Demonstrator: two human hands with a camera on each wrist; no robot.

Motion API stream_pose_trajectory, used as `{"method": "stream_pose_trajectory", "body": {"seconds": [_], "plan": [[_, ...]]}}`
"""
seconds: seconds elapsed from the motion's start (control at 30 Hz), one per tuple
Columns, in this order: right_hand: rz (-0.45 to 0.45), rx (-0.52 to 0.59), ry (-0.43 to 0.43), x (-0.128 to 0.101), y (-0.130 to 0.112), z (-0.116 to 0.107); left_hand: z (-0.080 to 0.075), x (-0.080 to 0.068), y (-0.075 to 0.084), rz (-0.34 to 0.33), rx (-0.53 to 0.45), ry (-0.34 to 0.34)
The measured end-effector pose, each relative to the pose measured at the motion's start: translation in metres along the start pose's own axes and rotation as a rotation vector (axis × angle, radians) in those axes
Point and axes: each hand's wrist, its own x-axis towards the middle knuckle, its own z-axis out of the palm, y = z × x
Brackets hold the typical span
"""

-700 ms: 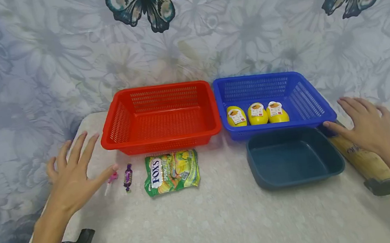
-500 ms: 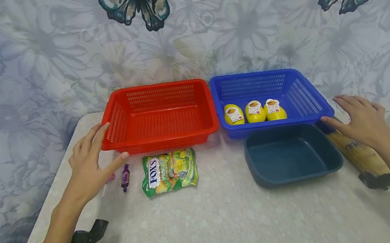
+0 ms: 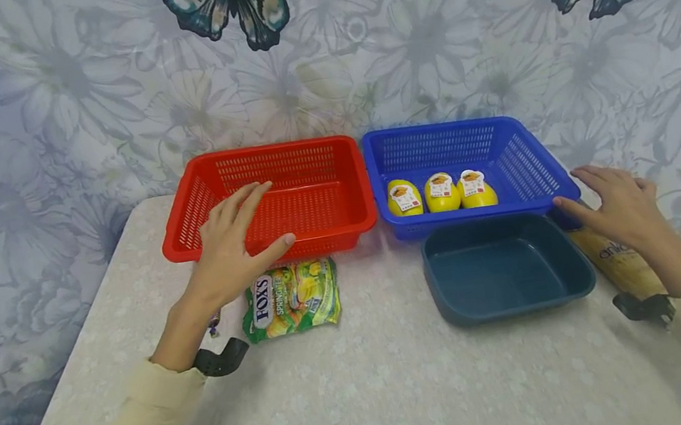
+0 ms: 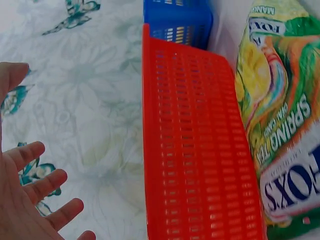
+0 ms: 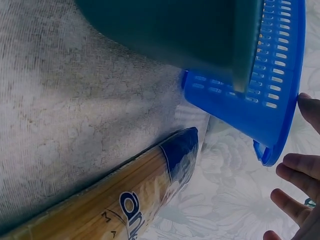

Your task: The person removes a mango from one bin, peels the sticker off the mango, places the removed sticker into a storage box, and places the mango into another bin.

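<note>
My left hand (image 3: 226, 253), fingers spread, hovers over the near left side of the red basket (image 3: 355, 228), holding nothing. Just below it lies a green Fox's candy bag (image 3: 293, 301), seen large in the left wrist view. A purple-wrapped candy (image 3: 214, 322) peeks out from behind the left wrist. My right hand (image 3: 624, 211) is held with loosely spread fingers, the thumb right at the front right corner of the blue basket (image 3: 536, 176). Beneath that hand lies a long clear pack of spaghetti (image 5: 135, 195) with a blue end.
Three yellow egg-shaped packs (image 3: 442, 195) with white labels sit in the blue basket. In front of it stands a dark teal tub (image 3: 509, 269). A flowered wall (image 3: 421, 37) rises behind the baskets, at the back edge of the light table (image 3: 371, 395).
My left hand has moved right, from beside the small candies to over the red basket's front, now covering the pink lollipop. The right hand stays by the blue basket; the view shifted slightly.
</note>
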Motion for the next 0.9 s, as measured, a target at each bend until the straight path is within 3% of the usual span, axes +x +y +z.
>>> {"method": "stream_pose_trajectory", "body": {"seconds": [0.4, 0.9], "plan": [[-0.009, 0.032, -0.047, 0.0, -0.002, -0.004, 0.027, 0.024, 0.017, 0.028, -0.036, -0.066], [0.052, 0.062, -0.14, 0.001, 0.002, -0.003, 0.058, 0.052, 0.035, 0.055, -0.112, -0.086]]}}
